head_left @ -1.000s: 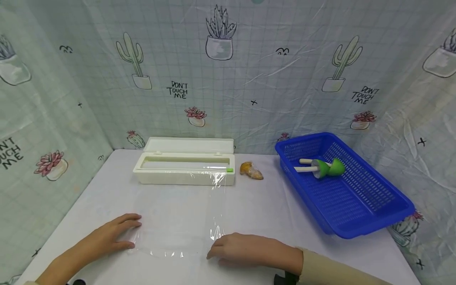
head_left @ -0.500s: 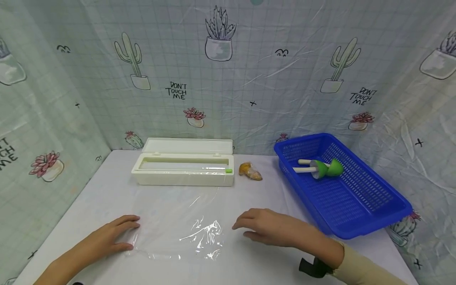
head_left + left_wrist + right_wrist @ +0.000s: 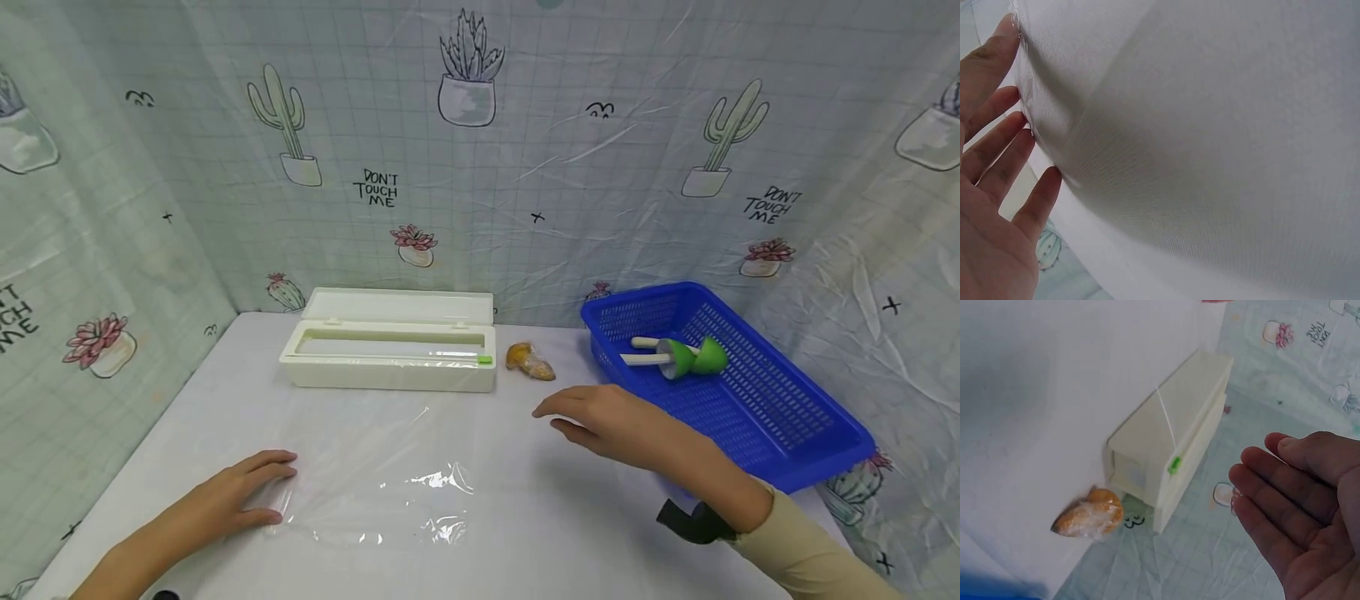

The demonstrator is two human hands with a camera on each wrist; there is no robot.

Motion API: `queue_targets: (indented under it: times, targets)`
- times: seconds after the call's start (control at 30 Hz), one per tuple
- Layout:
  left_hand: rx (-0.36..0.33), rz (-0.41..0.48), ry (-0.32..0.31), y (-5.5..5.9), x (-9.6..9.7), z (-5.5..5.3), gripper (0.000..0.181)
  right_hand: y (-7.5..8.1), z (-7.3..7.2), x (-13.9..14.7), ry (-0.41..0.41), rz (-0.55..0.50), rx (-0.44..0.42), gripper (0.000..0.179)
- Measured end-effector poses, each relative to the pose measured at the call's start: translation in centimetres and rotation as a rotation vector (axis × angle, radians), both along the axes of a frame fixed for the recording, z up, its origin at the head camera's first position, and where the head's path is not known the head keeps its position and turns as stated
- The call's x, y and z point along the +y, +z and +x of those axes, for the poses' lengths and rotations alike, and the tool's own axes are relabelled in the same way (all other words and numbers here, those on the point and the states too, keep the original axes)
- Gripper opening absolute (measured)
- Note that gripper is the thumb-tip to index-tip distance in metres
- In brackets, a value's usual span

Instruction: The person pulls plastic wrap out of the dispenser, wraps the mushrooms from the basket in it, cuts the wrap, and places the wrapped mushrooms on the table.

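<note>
A sheet of clear cling film (image 3: 375,475) lies on the table, running out from the white cling film dispenser (image 3: 390,375), whose lid is raised. My left hand (image 3: 232,500) touches the film's left edge with its fingertips, fingers spread and fairly straight, also in the left wrist view. Above the table to the right of the film hangs my right hand (image 3: 600,421), holding nothing, its fingers loosely extended. Beyond it, beside the dispenser, is a small orange-yellow item (image 3: 530,361) wrapped in clear film. The right wrist view shows the dispenser's green slider (image 3: 1175,465).
A blue plastic basket (image 3: 630,375) stands at the right with green-capped, white-stemmed toy mushrooms (image 3: 708,357) in it. My right forearm passes in front of its near side. Patterned cloth (image 3: 480,200) walls the table at the back and sides.
My right hand has let go of the film's near right corner, risen and moved right and away towards the basket. The left hand stays at the film's left edge.
</note>
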State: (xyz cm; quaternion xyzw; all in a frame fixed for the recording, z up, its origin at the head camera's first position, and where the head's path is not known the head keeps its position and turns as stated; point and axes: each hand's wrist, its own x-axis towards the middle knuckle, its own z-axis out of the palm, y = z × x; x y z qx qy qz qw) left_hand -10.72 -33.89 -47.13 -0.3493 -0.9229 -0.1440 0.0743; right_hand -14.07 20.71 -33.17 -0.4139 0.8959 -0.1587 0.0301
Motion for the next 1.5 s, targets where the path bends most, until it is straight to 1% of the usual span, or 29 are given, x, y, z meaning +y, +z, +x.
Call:
queue_targets:
  times: [0.23, 0.37, 0.53, 0.63, 0.7, 0.8, 0.9, 1.0, 1.13, 1.27, 1.37, 1.5]
  targets:
    - [-0.003, 0.045, -0.028, -0.4, -0.1, 0.0, 0.056, 1.0, -1.3, 1.2, -0.017, -0.011, 0.081, 0.026]
    - [-0.004, 0.049, -0.029, -0.5, -0.2, 0.0, 0.056, 1.5, -2.1, 2.3, -0.058, -0.01, 0.109, 0.025]
    - [-0.017, 0.046, -0.025, -0.4, -0.2, 0.0, 0.056, 1.9, -3.3, 3.8, -0.102, -0.032, 0.19, 0.022]
    - [-0.014, 0.039, -0.028, -0.3, -0.2, -0.1, 0.057, 2.1, -4.2, 5.0, -0.12, -0.054, 0.244, 0.02]
    - [-0.009, 0.038, -0.03, -0.2, -0.1, -0.1, 0.057, 2.3, -4.8, 5.8, -0.143, -0.06, 0.26, 0.019]
    - [-0.01, 0.048, -0.039, -0.3, -0.1, -0.2, 0.058, 2.7, -5.9, 7.1, -0.184, -0.052, 0.261, 0.019]
    - [-0.005, 0.059, -0.049, -0.4, -0.2, -0.2, 0.059, 2.9, -7.2, 8.6, -0.231, -0.036, 0.241, 0.018]
    - [-0.004, 0.064, -0.056, -0.5, -0.3, -0.3, 0.06, 2.8, -8.6, 10.2, -0.27, -0.009, 0.225, 0.016]
    - [0.002, 0.069, -0.056, -0.6, -0.3, -0.3, 0.06, 2.3, -10.4, 12.5, -0.331, 0.029, 0.176, 0.018]
    - [0.0, 0.078, -0.056, -0.6, -0.3, -0.3, 0.06, 1.3, -11.7, 14.7, -0.388, 0.071, 0.113, 0.02]
    - [0.001, 0.086, -0.064, -0.6, -0.3, -0.3, 0.06, 0.7, -12.4, 16.1, -0.395, 0.105, 0.081, 0.021]
    - [0.019, 0.091, -0.07, -0.5, -0.3, -0.3, 0.06, 0.1, -12.8, 17.4, -0.373, 0.142, 0.062, 0.021]
